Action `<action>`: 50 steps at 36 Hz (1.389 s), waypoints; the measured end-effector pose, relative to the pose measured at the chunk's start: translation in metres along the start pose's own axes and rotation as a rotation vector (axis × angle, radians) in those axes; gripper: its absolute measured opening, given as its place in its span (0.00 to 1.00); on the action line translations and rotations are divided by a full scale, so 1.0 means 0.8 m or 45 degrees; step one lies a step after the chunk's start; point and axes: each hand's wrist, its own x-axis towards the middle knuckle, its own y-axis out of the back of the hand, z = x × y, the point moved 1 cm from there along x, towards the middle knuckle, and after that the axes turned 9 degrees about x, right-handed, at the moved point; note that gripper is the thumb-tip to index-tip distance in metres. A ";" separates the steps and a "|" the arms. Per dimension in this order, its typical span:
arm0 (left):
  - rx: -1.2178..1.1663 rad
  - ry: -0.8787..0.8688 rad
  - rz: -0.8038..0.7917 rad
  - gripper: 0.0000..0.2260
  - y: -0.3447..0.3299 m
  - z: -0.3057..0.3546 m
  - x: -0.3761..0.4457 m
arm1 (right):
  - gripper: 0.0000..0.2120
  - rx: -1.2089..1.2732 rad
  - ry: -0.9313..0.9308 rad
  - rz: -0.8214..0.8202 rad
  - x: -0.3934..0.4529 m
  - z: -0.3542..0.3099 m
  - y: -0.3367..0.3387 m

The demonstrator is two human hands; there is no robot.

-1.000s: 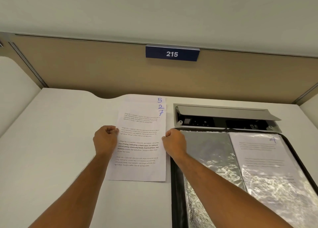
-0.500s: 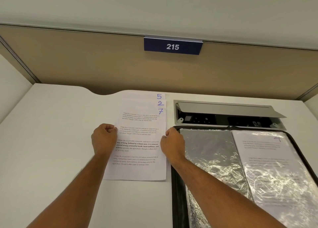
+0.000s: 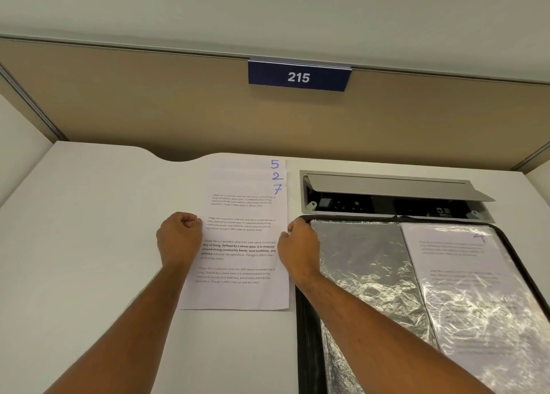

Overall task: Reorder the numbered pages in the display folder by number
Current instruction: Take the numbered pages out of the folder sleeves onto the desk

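White laminate forms the counter, which runs back to a tan partition bearing a blue plate numbered 215. On the counter's right side, reaching its near edge, lies the open display folder, black-rimmed, its clear sleeves crinkled and glaring; the left sleeve shows only grey backing, and the right sleeve holds a printed page with a handwritten 4 at its top right corner. Just behind the folder, a grey cable box is sunk into the counter near the back edge, its lid tilted open over dark sockets. Just left of the folder, around the middle of the counter, lies a fanned stack of loose pages, stepped so that the blue numbers 5, 2 and 7 read from back to front at the top right corners; the page marked 7 lies on top with four blocks of print. The left hand sits at the stack's left edge, fingers curled under in a pinching grip on the paper's margin, knuckles up. The right hand sits at the stack's right edge, between stack and folder rim, its grip likewise curled and pinching the sheet's edge. Both bare forearms reach in from the near edge.
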 end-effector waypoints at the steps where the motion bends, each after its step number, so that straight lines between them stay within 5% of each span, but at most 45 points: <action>1: 0.004 -0.004 0.000 0.05 0.000 0.000 -0.001 | 0.01 -0.001 0.007 0.006 0.000 0.000 0.000; 18: 0.040 -0.174 0.014 0.06 -0.015 0.017 -0.053 | 0.06 0.013 0.182 0.106 -0.038 0.021 0.040; 40: 0.005 -0.652 -0.563 0.06 -0.120 0.096 -0.357 | 0.06 -0.212 0.237 0.365 -0.176 0.209 0.256; 50: 0.192 -1.007 -0.710 0.05 -0.147 0.116 -0.455 | 0.36 -0.529 -0.207 0.513 -0.221 0.328 0.354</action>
